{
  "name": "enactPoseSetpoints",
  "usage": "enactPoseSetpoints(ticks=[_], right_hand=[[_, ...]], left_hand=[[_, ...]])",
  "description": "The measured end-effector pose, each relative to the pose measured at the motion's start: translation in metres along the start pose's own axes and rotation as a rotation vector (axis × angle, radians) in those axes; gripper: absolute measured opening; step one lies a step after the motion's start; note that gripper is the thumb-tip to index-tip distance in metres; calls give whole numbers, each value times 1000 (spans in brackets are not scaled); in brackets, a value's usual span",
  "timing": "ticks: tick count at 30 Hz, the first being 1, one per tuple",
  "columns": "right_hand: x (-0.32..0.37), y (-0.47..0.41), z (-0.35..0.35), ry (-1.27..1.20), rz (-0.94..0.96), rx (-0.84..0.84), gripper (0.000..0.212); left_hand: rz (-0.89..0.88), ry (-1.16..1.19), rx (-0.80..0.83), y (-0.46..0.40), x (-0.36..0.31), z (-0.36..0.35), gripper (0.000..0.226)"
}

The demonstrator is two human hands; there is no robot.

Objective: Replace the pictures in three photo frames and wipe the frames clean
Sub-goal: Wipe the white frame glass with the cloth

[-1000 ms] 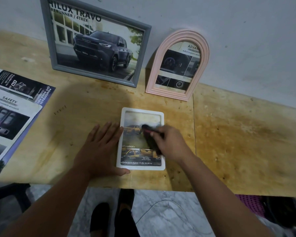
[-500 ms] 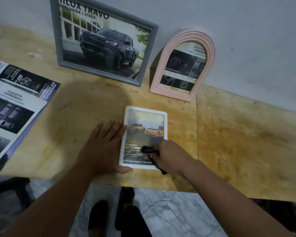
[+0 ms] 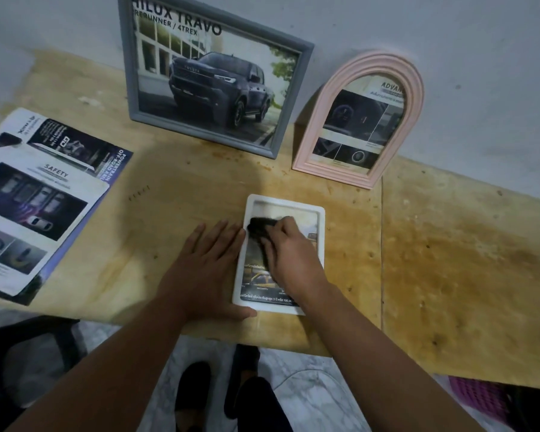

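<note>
A small white photo frame (image 3: pixel 321 219) lies flat near the front edge of the wooden table (image 3: pixel 449 260), with a car picture in it. My right hand (image 3: pixel 293 254) grips a dark cloth (image 3: pixel 259 227) and presses it on the upper left of the frame's glass. My left hand (image 3: pixel 206 269) lies flat on the table, fingers straight, with its thumb against the frame's lower left edge. A grey frame (image 3: pixel 303 76) with a truck picture and a pink arched frame (image 3: pixel 415 85) lean upright against the wall behind.
Several printed car brochure pages (image 3: pixel 41 194) lie stacked at the table's left. A purple basket (image 3: pixel 477 397) sits on the floor at the lower right. My feet in dark shoes (image 3: pixel 194 391) stand on the marble floor below the table edge.
My right hand has swept the cloth from the frame's lower part up to its upper left. My left hand has stayed beside the frame.
</note>
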State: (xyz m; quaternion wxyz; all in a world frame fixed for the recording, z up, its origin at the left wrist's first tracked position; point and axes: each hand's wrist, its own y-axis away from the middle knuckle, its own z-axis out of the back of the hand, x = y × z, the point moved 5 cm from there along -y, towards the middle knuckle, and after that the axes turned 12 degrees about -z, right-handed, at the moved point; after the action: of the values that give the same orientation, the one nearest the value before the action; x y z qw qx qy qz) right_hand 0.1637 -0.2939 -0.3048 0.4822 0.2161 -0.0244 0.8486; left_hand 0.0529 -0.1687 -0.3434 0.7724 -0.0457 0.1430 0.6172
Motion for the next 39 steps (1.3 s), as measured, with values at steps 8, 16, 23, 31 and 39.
enactPoseSetpoints(ticks=[8,16,23,31,39], right_hand=[[-7,20,33,-133,136,451,27],[0,-23,10,-137,-27,23,32],[8,38,-8,-105,69,171,30],[11,52,7,-24,29,576,27],[-60,32,65,177,-201,428,26]], left_hand=[[-8,-1,10,-1,0,-1,144],[5,-1,32,-1,0,-1,146],[-7,3,-27,0,-1,-1,140],[-7,-15,-24,0,-2,2,143],[13,-13,1,1,-2,2,146]])
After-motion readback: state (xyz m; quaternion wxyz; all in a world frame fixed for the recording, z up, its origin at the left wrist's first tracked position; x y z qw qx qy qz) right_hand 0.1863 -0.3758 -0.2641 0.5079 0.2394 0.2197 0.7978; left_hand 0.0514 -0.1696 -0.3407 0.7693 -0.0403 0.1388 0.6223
